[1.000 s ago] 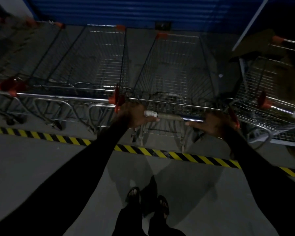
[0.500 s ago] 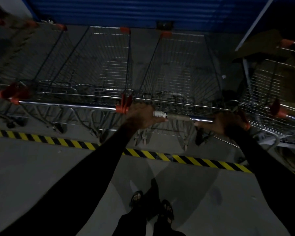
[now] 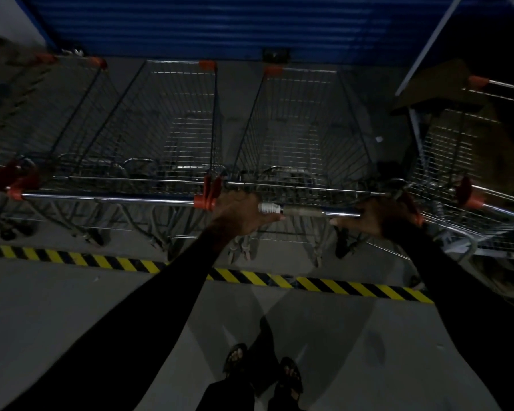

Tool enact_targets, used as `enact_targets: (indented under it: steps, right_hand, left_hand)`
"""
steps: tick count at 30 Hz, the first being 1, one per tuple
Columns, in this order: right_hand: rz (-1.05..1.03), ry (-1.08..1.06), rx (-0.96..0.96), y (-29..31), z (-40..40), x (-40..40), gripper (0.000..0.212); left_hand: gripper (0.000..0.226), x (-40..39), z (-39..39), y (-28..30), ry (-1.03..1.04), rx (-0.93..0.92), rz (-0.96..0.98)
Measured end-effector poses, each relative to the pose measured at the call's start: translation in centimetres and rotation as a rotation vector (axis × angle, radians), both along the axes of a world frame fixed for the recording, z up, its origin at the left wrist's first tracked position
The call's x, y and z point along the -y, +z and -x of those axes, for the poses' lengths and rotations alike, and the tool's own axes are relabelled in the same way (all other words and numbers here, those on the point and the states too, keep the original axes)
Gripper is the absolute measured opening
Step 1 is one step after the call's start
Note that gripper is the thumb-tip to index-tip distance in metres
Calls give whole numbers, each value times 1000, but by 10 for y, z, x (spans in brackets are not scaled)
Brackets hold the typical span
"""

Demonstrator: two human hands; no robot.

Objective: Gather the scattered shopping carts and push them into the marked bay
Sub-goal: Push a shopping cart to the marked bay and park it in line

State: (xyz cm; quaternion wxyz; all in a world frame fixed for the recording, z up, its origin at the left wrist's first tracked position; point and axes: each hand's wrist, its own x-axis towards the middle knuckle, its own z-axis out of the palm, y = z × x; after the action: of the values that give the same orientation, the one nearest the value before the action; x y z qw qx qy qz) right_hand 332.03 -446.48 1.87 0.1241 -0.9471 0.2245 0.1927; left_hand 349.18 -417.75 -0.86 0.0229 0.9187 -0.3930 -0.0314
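Both hands clamped on cart handle (image 3: 312, 211), left hand (image 3: 240, 214) and right hand (image 3: 379, 216) at its ends; cart (image 3: 300, 137) likely stiff, heavy-rolling, best gripped there.

A blue corrugated shutter (image 3: 220, 25) closes off the far wall, well beyond the hands. A small dark fitting (image 3: 275, 54) sits at its foot. Below the hands, grey concrete floor (image 3: 72, 307) spreads toward a pair of dark sandals (image 3: 261, 369). A pale wall corner (image 3: 9, 22) shows at far left.

carts (image 3: 161, 137) flanking, blue shutter (image 3: 220, 22) ahead
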Motion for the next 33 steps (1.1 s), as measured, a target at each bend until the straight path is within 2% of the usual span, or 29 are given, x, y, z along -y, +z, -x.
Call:
enact_targets:
  steps: [3,8,10,13,15,17,18,20,22,23,25,27,30,33]
  right_hand:
    - [86,10,-14,9,1,-2,107]
    - [68,1,17,12,2,1,109]
    - [76,-1,3,12,3,0,105]
    - [87,7,5,9,3,3,107]
    - [71,-2,11,12,4,3,99]
    - [15,6,26,18,7,1,70]
    - [-8,26,45,20,8,0,59]
    - [-49,49,78,22,8,-2,51]
    - [-108,72,169,24,11,-5,28]
    - [-100,80,225,26,15,-8,26]
    - [71,78,370,24,25,-14,40]
    - [198,44,520,14,38,-15,53]
    - [156,-61,617,6,58,-24,52]
    - [79,-249,674,5,87,-39,53]
  left_hand:
    - [79,0,1,-1,19,-6,7]
    - [75,4,4,-4,29,21,21]
    - [80,3,4,-6,33,17,11]
    - [99,2,3,-9,53,-30,27]
    - [106,2,1,-11,63,-90,62]
    - [104,1,2,-8,59,-111,70]
    - [102,0,4,-5,60,-113,68]
    - [95,-1,8,-1,65,-123,94]
    - [88,-3,15,3,68,-114,194]
    - [84,-4,19,4,58,-77,250]
    - [74,-7,27,6,13,29,323]
    - [63,-11,37,7,-16,98,315]
    - [47,-11,58,8,12,127,312]
    - [37,-9,82,7,33,77,409]
